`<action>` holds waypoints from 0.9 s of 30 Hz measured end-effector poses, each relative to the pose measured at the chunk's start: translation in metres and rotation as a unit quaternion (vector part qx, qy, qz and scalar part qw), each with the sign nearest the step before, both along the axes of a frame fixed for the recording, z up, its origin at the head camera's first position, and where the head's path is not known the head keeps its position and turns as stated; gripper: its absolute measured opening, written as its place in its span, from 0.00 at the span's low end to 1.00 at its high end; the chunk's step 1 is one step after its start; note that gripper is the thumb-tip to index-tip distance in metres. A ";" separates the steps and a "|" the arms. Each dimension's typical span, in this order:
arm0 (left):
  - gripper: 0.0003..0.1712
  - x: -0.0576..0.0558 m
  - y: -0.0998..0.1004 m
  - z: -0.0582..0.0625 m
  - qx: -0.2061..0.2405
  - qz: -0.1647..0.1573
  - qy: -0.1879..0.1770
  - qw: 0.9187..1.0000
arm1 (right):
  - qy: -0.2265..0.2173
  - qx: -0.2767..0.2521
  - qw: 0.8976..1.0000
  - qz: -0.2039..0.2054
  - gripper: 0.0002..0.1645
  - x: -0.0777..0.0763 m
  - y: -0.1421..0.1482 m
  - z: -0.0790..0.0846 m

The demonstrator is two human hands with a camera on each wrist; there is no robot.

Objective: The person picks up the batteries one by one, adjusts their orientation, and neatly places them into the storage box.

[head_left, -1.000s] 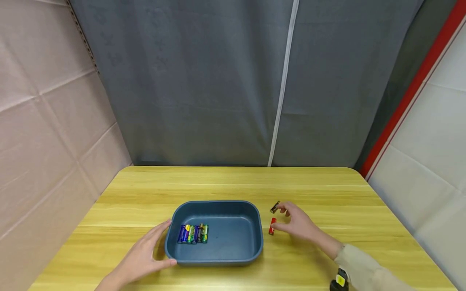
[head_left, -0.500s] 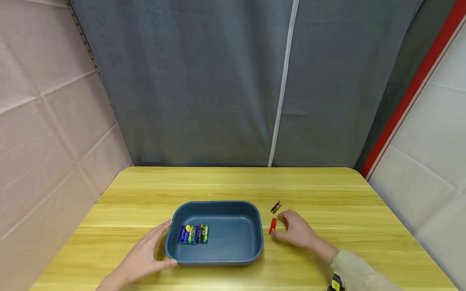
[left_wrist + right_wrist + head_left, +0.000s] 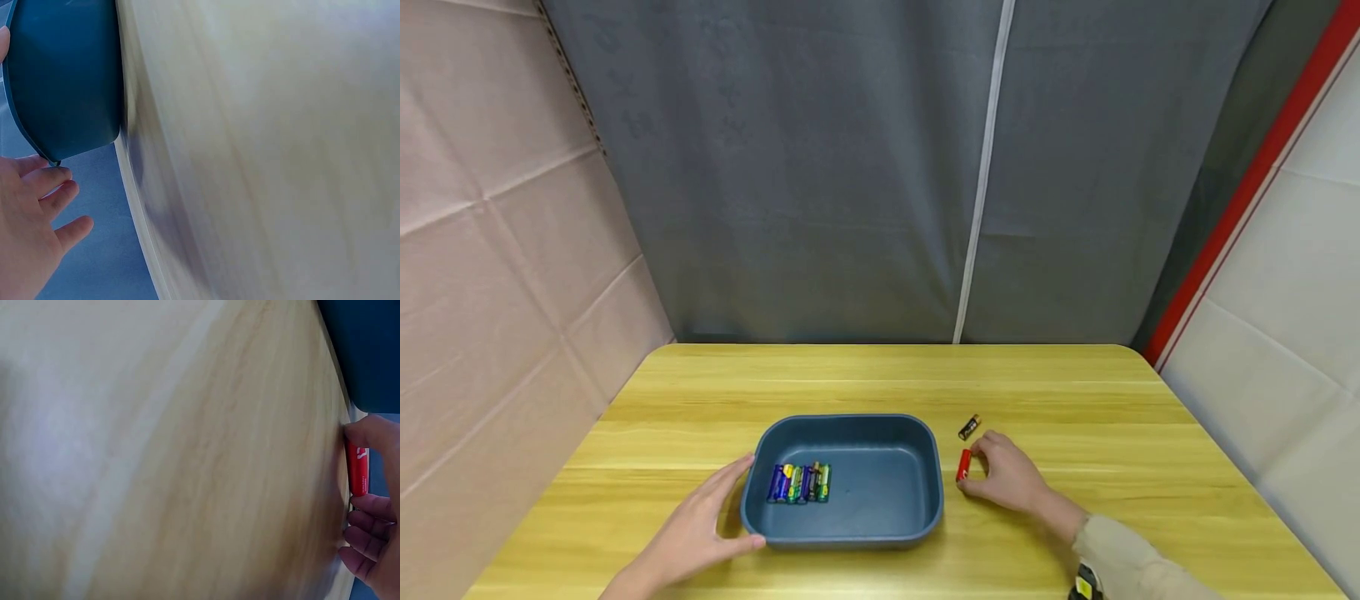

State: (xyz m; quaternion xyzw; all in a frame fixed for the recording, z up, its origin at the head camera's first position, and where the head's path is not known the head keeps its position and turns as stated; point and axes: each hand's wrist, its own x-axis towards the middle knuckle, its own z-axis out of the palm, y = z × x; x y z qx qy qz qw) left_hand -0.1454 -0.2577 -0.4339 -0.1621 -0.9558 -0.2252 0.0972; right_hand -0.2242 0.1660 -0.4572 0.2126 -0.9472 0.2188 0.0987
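Note:
My left hand (image 3: 692, 525) spans the left end of a blue-grey plastic tray (image 3: 842, 540), spread fingers and thumb touching its rim; the left wrist view shows fingertips at a tray corner (image 3: 62, 81). A row of several batteries (image 3: 799, 483), blue, yellow and green, lies side by side inside, left of the middle. To the right of the tray, my right hand (image 3: 1009, 475) pinches a red battery (image 3: 964, 463) end to end between thumb and index finger. Close up in the right wrist view, the red battery (image 3: 358, 470) sits at the tabletop, the other fingers curling below it.
A black and copper battery (image 3: 969, 427) lies on the wooden table (image 3: 1060, 383), just beyond the red one. Grey curtain (image 3: 820, 183) hangs behind the table, with pale cloth walls (image 3: 512, 275) on either side.
My right hand has drawn back towards me, its index fingertip leaving the black battery for the far end of the red one. The left hand and tray have stayed put.

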 end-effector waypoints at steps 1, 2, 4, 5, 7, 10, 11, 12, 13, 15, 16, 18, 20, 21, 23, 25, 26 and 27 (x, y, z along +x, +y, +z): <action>0.57 0.000 0.000 0.000 0.001 0.000 -0.001 1.000 | 0.000 0.000 1.000 -0.001 0.24 0.000 0.000 0.000; 0.57 0.000 0.000 0.000 0.001 0.001 -0.001 1.000 | 0.000 -0.001 1.000 -0.001 0.24 0.000 0.000 0.000; 0.57 0.000 0.001 0.001 0.002 0.000 0.000 1.000 | -0.002 -0.003 1.000 -0.003 0.24 0.001 0.000 0.001; 0.57 0.000 0.001 0.001 0.002 -0.001 0.001 1.000 | -0.004 -0.004 1.000 -0.004 0.24 0.001 0.000 0.001; 0.57 0.000 0.001 0.001 0.004 -0.001 0.002 1.000 | -0.009 -0.005 1.000 -0.006 0.24 0.001 0.001 0.001; 0.57 0.000 0.001 0.001 0.004 -0.003 0.005 1.000 | -0.017 -0.010 1.000 -0.009 0.24 0.002 0.002 0.004; 0.57 0.000 0.001 0.001 0.003 -0.003 0.006 1.000 | -0.021 -0.014 1.000 -0.010 0.24 0.003 0.002 0.005; 0.57 0.000 0.001 0.000 0.003 -0.003 0.007 1.000 | -0.024 -0.019 0.999 -0.012 0.24 0.004 0.002 0.006; 0.57 0.000 0.000 0.000 0.002 -0.004 0.007 1.000 | -0.025 -0.024 0.999 -0.013 0.24 0.004 0.003 0.008; 0.57 -0.001 0.000 -0.001 0.001 -0.005 0.008 1.000 | -0.024 -0.035 0.999 -0.014 0.25 0.005 0.003 0.011; 0.57 -0.001 0.000 -0.001 0.002 -0.004 0.008 1.000 | -0.023 -0.041 0.999 -0.015 0.25 0.005 0.004 0.013; 0.57 -0.001 0.000 -0.001 0.003 -0.004 0.007 1.000 | -0.020 -0.052 0.998 -0.014 0.25 0.006 0.004 0.016; 0.57 -0.001 -0.001 -0.001 0.004 -0.003 0.006 1.000 | -0.018 -0.056 0.998 -0.010 0.26 0.005 0.005 0.019; 0.57 -0.001 -0.001 -0.001 0.004 -0.003 0.006 1.000 | -0.018 -0.059 0.998 -0.010 0.26 0.005 0.005 0.020; 0.57 0.000 -0.001 -0.001 0.004 -0.004 0.008 1.000 | -0.021 -0.062 0.998 -0.008 0.26 0.005 0.005 0.023; 0.57 0.000 -0.001 -0.001 0.004 -0.006 0.010 1.000 | -0.021 -0.065 0.998 -0.006 0.26 0.004 0.004 0.025; 0.57 0.000 -0.001 -0.001 0.004 -0.007 0.012 1.000 | -0.019 -0.066 0.998 -0.004 0.26 0.005 0.004 0.026; 0.57 0.000 -0.001 -0.001 0.004 -0.008 0.013 1.000 | -0.019 -0.070 0.997 -0.003 0.26 0.005 0.003 0.027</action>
